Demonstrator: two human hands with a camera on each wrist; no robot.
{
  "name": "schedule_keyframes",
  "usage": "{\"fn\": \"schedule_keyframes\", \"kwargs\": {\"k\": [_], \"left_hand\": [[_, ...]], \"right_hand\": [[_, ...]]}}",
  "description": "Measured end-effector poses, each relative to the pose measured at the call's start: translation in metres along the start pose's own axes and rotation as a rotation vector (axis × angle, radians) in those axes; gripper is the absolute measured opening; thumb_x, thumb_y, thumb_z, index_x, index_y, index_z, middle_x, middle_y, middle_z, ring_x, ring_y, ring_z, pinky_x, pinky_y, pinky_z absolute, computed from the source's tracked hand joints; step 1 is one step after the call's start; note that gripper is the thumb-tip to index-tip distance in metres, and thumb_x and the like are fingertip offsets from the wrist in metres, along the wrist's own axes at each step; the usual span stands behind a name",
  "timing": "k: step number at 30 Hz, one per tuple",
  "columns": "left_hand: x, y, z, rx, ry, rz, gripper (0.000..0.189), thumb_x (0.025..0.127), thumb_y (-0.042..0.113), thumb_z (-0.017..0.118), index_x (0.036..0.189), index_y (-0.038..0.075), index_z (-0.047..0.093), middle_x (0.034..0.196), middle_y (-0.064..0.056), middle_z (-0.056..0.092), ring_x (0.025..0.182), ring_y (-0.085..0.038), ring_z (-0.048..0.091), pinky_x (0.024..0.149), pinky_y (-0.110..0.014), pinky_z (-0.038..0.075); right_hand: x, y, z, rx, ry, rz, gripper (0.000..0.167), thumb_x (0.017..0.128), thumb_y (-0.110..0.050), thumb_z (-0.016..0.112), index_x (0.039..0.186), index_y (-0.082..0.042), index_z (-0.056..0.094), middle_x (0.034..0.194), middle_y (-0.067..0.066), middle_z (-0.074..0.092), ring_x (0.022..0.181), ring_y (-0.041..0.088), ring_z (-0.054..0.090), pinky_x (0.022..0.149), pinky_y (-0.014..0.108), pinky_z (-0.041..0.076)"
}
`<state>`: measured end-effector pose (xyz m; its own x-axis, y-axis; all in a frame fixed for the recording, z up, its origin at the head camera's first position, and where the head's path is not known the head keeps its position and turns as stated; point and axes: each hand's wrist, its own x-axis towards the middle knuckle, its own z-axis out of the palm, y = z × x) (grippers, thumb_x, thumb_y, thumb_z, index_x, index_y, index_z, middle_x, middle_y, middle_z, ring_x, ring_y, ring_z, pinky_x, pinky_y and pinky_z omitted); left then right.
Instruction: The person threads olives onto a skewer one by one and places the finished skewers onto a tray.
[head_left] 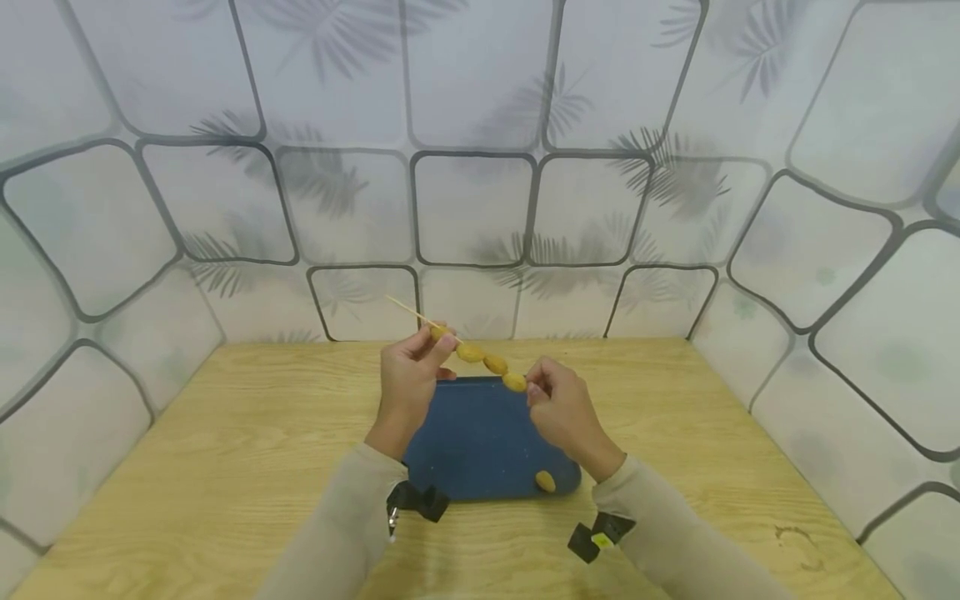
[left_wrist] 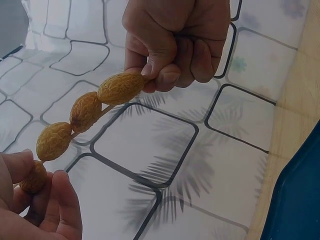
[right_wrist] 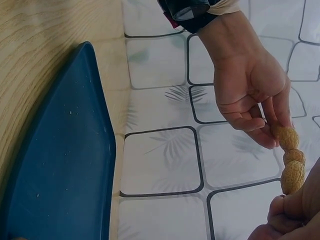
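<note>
A thin wooden skewer (head_left: 405,307) runs through several wrinkled, yellow-brown dried fruits (head_left: 470,352) that look like dates. Above the blue tray, my left hand (head_left: 411,375) pinches the fruit (left_wrist: 34,177) on its side between thumb and fingers. The bare end of the skewer slants up and left past that hand. My right hand (head_left: 566,408) grips the skewer's other end, right against the last fruit (left_wrist: 121,88); its fingers hide that end. Between the two hands the other fruits sit in a row along the stick.
Below the hands, a dark blue tray (head_left: 480,450) lies on the wooden table (head_left: 285,467). One loose fruit (head_left: 545,481) sits at its near right corner, and small crumbs dot the tray. A patterned wall covering (head_left: 472,208) encloses the table's back and sides.
</note>
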<state>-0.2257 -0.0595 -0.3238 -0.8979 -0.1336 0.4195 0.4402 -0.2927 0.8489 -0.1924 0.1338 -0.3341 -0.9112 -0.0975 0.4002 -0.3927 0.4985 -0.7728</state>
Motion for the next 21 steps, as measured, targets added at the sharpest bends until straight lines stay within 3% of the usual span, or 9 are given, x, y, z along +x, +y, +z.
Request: {"fn": "schedule_keyframes", "kwargs": {"k": [10, 16, 21], "left_hand": [[-0.001, 0.000, 0.003, 0.027, -0.004, -0.021, 0.021, 0.089, -0.007, 0.065, 0.108, -0.017, 0.062, 0.086, -0.002, 0.070, 0.074, -0.007, 0.064, 0.046, -0.020, 0.052], [0.003, -0.002, -0.003, 0.080, -0.031, -0.073, 0.021, 0.092, -0.001, 0.065, 0.110, -0.012, 0.064, 0.095, -0.013, 0.070, 0.077, -0.010, 0.064, 0.048, -0.022, 0.054], [0.008, -0.009, -0.005, 0.092, -0.041, -0.134, 0.023, 0.092, 0.002, 0.066, 0.112, -0.009, 0.064, 0.089, -0.004, 0.070, 0.077, -0.010, 0.066, 0.050, -0.023, 0.055]], "right_hand": [[0.002, -0.002, -0.002, -0.011, -0.026, 0.004, 0.018, 0.088, 0.011, 0.049, 0.082, -0.004, 0.055, 0.068, 0.004, 0.054, 0.055, 0.015, 0.046, 0.048, 0.026, 0.039], [0.007, -0.001, -0.012, -0.016, -0.150, 0.006, 0.013, 0.095, 0.005, 0.050, 0.089, -0.003, 0.057, 0.075, 0.006, 0.058, 0.061, 0.017, 0.049, 0.054, 0.029, 0.043], [0.015, 0.006, -0.026, 0.063, -0.313, 0.026, 0.010, 0.099, 0.003, 0.050, 0.094, 0.001, 0.058, 0.078, 0.006, 0.059, 0.063, 0.016, 0.050, 0.054, 0.028, 0.043]]}}
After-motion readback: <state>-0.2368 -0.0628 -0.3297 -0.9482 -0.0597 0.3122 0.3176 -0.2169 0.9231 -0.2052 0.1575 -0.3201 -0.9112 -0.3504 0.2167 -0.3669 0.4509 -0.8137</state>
